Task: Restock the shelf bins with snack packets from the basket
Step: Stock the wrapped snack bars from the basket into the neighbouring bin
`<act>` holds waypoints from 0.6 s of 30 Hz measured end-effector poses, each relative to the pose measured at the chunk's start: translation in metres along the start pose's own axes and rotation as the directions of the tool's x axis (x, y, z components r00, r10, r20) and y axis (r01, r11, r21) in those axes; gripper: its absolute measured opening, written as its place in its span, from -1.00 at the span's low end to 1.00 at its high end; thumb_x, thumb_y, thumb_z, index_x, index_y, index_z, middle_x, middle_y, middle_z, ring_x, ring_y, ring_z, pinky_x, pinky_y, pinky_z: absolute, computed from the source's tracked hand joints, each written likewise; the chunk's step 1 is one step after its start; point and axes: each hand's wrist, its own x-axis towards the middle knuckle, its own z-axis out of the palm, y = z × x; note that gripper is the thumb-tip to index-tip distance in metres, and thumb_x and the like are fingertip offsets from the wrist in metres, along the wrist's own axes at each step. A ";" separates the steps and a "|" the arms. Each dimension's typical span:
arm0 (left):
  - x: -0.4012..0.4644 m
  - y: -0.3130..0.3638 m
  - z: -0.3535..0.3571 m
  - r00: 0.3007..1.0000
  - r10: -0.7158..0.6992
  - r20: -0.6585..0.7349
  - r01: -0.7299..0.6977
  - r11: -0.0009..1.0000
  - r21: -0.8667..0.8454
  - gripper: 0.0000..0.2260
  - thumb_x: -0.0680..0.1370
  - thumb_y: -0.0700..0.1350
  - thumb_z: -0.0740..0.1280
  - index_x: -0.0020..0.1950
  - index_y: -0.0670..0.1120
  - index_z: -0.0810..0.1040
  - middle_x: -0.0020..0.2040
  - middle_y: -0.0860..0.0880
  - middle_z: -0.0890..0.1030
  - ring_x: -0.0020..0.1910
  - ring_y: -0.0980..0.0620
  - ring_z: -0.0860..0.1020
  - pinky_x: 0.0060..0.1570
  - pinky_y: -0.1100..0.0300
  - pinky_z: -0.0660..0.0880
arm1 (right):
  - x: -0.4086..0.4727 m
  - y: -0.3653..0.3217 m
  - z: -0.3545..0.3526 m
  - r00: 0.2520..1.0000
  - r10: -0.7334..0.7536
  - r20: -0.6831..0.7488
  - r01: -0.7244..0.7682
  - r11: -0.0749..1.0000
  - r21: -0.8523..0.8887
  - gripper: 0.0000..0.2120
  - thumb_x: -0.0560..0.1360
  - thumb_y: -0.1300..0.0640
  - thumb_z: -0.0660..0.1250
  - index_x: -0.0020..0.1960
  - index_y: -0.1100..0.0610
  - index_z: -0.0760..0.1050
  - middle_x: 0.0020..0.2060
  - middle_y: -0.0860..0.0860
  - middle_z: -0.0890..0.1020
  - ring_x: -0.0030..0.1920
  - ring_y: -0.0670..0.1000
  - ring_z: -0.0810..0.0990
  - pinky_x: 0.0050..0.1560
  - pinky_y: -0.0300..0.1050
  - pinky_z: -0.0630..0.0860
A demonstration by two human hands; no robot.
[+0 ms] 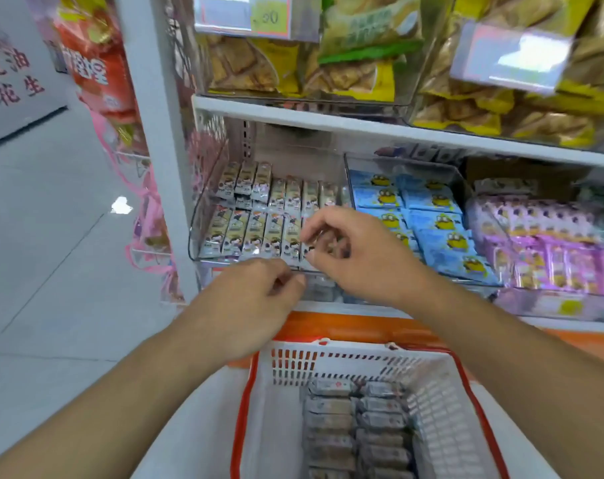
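Observation:
A clear shelf bin holds rows of small grey-white snack packets. My right hand hovers over the bin's front right part, its fingers curled around a packet there. Just below the bin's front edge, my left hand has its fingers curled, thumb against fingertips; nothing shows in its pinch. A white basket with a red rim sits below, holding two stacks of the same grey packets.
Blue packets with a yellow cartoon figure fill the adjacent bin, with purple packets farther right. Yellow snack bags fill the bins on the upper shelf. A white shelf post stands left, with grey floor beyond.

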 end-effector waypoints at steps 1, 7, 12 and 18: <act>-0.002 -0.001 0.009 0.998 -0.006 0.062 0.005 1.000 0.018 -0.70 0.67 0.16 0.17 -0.15 0.04 0.51 -0.23 0.07 0.57 -0.24 0.20 0.52 -0.30 0.24 0.35 | -0.021 0.005 0.000 0.998 0.036 0.053 -0.038 0.999 0.037 -0.85 0.54 0.29 0.45 0.04 0.08 0.60 -0.09 -0.06 0.63 -0.18 -0.11 0.59 -0.16 -0.34 0.45; -0.013 -0.032 0.098 0.947 -0.175 0.269 0.108 0.963 0.248 -0.61 0.67 0.14 0.21 0.37 -0.06 0.50 0.32 -0.16 0.53 0.33 -0.14 0.48 0.30 0.04 0.43 | -0.133 0.102 0.051 0.813 0.428 0.395 -0.412 0.902 -0.129 -0.92 0.59 0.16 0.42 0.07 0.10 0.62 -0.11 -0.04 0.66 -0.14 -0.05 0.62 -0.12 -0.28 0.50; -0.051 -0.074 0.177 0.748 -0.514 0.421 0.401 0.854 0.330 -0.13 0.64 0.31 0.15 0.65 -0.13 -0.28 0.65 -0.20 -0.14 0.58 -0.30 0.16 0.54 -0.14 0.20 | -0.210 0.186 0.117 0.438 0.622 0.649 -0.438 0.778 -0.450 -0.69 0.69 0.10 0.25 -0.15 0.27 0.40 -0.30 0.07 0.31 -0.31 0.07 0.27 -0.28 -0.11 0.30; -0.058 -0.092 0.217 0.698 -0.596 0.397 0.503 0.803 0.320 0.15 0.47 0.47 0.25 0.52 -0.05 -0.58 0.61 -0.07 -0.39 0.57 -0.32 0.19 0.52 -0.16 0.25 | -0.277 0.231 0.152 0.328 0.689 0.646 -0.430 0.718 -0.547 -0.84 0.57 0.10 0.38 0.02 0.05 0.39 -0.14 0.02 0.46 -0.18 0.04 0.44 -0.11 -0.01 0.40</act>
